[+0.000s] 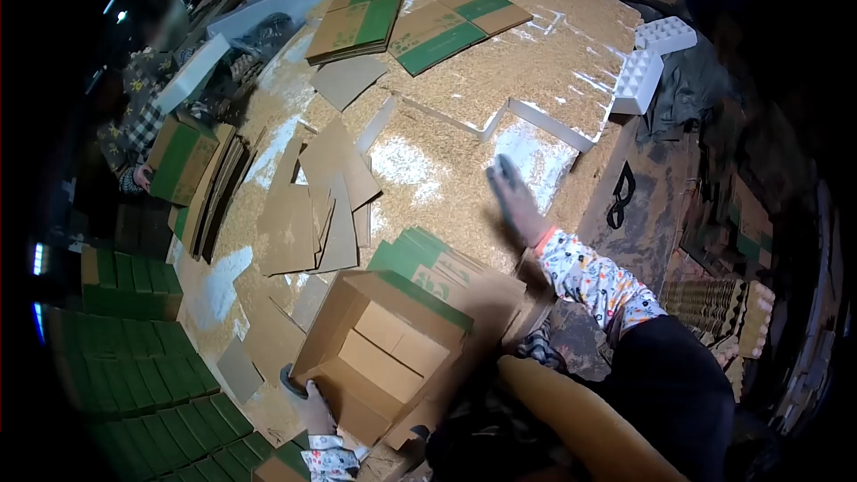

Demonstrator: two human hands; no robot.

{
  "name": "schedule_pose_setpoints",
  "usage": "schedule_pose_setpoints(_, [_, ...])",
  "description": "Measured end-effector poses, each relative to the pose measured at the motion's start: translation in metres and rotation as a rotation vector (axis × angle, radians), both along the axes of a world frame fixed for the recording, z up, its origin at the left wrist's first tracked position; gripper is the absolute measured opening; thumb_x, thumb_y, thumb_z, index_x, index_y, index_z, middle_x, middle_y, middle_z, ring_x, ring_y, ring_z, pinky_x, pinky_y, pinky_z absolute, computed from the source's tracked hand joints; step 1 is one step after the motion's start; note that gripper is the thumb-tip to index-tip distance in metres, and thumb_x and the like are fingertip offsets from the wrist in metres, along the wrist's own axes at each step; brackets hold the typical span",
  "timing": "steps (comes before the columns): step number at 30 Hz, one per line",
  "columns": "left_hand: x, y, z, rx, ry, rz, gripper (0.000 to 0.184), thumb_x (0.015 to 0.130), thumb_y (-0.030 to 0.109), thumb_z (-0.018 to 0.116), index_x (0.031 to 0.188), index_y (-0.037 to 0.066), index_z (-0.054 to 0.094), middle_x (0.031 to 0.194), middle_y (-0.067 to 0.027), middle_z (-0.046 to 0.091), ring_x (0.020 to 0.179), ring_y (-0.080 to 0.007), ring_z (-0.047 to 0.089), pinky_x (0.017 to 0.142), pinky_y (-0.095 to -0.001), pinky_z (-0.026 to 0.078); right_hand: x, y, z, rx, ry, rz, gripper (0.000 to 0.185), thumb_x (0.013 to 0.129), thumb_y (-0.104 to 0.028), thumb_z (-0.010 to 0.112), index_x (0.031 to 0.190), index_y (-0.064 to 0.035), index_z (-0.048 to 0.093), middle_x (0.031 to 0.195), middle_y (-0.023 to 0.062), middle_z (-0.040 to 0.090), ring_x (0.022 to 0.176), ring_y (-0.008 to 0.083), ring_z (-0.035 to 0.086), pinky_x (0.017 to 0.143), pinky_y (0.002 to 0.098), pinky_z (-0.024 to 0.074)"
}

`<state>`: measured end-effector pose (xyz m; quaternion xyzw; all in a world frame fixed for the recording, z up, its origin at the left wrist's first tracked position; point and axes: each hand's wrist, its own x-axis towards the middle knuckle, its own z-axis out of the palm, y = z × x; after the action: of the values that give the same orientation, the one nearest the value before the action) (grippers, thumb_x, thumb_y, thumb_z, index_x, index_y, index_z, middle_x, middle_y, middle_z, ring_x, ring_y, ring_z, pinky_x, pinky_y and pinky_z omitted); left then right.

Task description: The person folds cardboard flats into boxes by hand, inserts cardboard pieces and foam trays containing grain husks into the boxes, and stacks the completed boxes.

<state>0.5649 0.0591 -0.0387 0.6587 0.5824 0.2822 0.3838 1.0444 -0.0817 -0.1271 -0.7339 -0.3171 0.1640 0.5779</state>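
My left hand [312,409], in a glove, grips the left edge of an open cardboard box [384,353] with a green stripe on its side. The box is tilted toward me, its inside and bottom flaps showing. My right hand [516,201], gloved too, stretches flat over the husk-covered table [428,241], fingers extended and nothing in them. It is nearest to a white patch by a zigzag cardboard strip [486,129]. Folded green-printed cartons [446,268] lie just beyond the box.
Flat carton stacks [361,18] lie at the far side, and loose cardboard sheets [330,201] at the left. White foam trays [638,80] stand at the right edge. Green boxes [134,357] are stacked at lower left. Another person's hand [143,178] touches cartons at far left.
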Motion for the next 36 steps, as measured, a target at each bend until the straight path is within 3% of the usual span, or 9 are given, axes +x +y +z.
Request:
schedule_pose_setpoints(4, [0.01,-0.009,0.006,0.009,0.077,0.055,0.053,0.079,-0.013,0.042,0.13,0.001,0.038,0.128,-0.0131,0.044,0.12,-0.0237,0.042,0.106,-0.0326,0.028,0.197,-0.085,-0.08,-0.172,0.154,-1.081,0.082,0.085,-0.052,0.057,0.132,0.0117,0.034,0.133,0.0319,0.04,0.124,0.0384,0.04,0.105,0.0385,0.03])
schedule_pose_setpoints(8, [0.014,0.002,0.01,-0.01,0.227,0.067,0.05,0.08,-0.013,0.045,0.128,0.0,0.04,0.126,-0.0131,0.046,0.118,-0.0238,0.043,0.104,-0.0322,0.03,0.311,-0.132,-0.212,0.229,0.648,-0.619,0.078,0.083,-0.047,0.064,0.133,0.007,0.037,0.127,0.0171,0.051,0.117,0.0235,0.046,0.093,0.0359,0.0392])
schedule_pose_setpoints(13, [0.01,-0.005,0.002,0.046,0.213,0.081,0.048,0.08,-0.012,0.046,0.127,-0.001,0.042,0.124,-0.0137,0.049,0.117,-0.0239,0.045,0.104,-0.0321,0.031,0.219,-0.112,-0.101,0.305,0.883,-0.521,0.06,0.085,-0.037,0.065,0.136,-0.0143,0.04,0.134,0.0055,0.047,0.116,0.0266,0.052,0.086,0.0454,0.0491])
schedule_pose_setpoints(20, [-0.013,-0.004,-0.033,-0.03,-0.273,0.167,0.039,0.089,0.0,0.045,0.127,0.001,0.044,0.125,-0.013,0.049,0.116,-0.0217,0.046,0.098,-0.0315,0.038,0.069,-0.135,-0.076,0.531,1.085,-0.219,0.054,0.087,-0.023,0.063,0.135,-0.0071,0.041,0.131,0.0138,0.05,0.113,0.0269,0.056,0.09,0.0384,0.049])
schedule_pose_setpoints(24, [0.02,0.025,-0.007,-0.225,-0.497,0.149,0.033,0.088,0.011,0.052,0.119,0.002,0.052,0.103,-0.0106,0.061,0.087,-0.0173,0.061,0.074,-0.027,0.051,0.04,-0.086,0.013,0.094,-0.514,0.483,0.064,0.076,-0.007,0.073,0.132,-0.0019,0.043,0.136,0.0201,0.045,0.125,0.0334,0.045,0.104,0.0382,0.0351])
schedule_pose_setpoints(27, [0.033,0.065,-0.055,-0.127,-0.247,0.246,0.013,0.086,0.013,0.056,0.094,0.004,0.06,0.082,-0.008,0.063,0.067,-0.0154,0.06,0.056,-0.0276,0.049,0.036,-0.028,0.084,-0.019,-0.521,0.789,0.052,0.084,-0.006,0.065,0.131,-0.0021,0.043,0.133,0.0147,0.048,0.118,0.0244,0.051,0.101,0.0339,0.0394])
schedule_pose_setpoints(30, [0.063,0.085,-0.075,-0.313,-1.076,0.057,0.019,0.092,0.023,0.052,0.091,0.004,0.059,0.081,-0.0013,0.062,0.073,-0.0196,0.06,0.063,-0.0339,0.048,-0.036,0.014,0.19,-0.256,-0.155,0.873,0.042,0.093,-0.026,0.054,0.123,0.0033,0.05,0.122,0.0093,0.053,0.111,0.0144,0.053,0.093,0.0272,0.0434])
schedule_pose_setpoints(33, [0.103,0.066,-0.021,-0.421,-1.054,0.179,0.057,0.094,0.045,0.044,0.135,0.005,0.038,0.13,-0.019,0.049,0.113,-0.0288,0.051,0.094,-0.0343,0.041,-0.091,0.039,0.209,-0.32,-0.23,0.964,0.038,0.092,-0.029,0.058,0.114,0.0016,0.054,0.101,0.0037,0.055,0.094,0.0096,0.051,0.079,0.0249,0.0428])
schedule_pose_setpoints(36, [0.079,0.058,-0.035,-0.466,-0.793,0.144,0.067,0.088,0.048,0.056,0.134,0.003,0.038,0.128,-0.0174,0.05,0.118,-0.0258,0.047,0.101,-0.0333,0.035,-0.155,0.048,0.212,-0.647,-0.143,0.77,0.032,0.091,-0.031,0.06,0.105,-0.0029,0.055,0.077,-0.0042,0.047,0.071,0.0054,0.04,0.061,0.0219,0.0353])
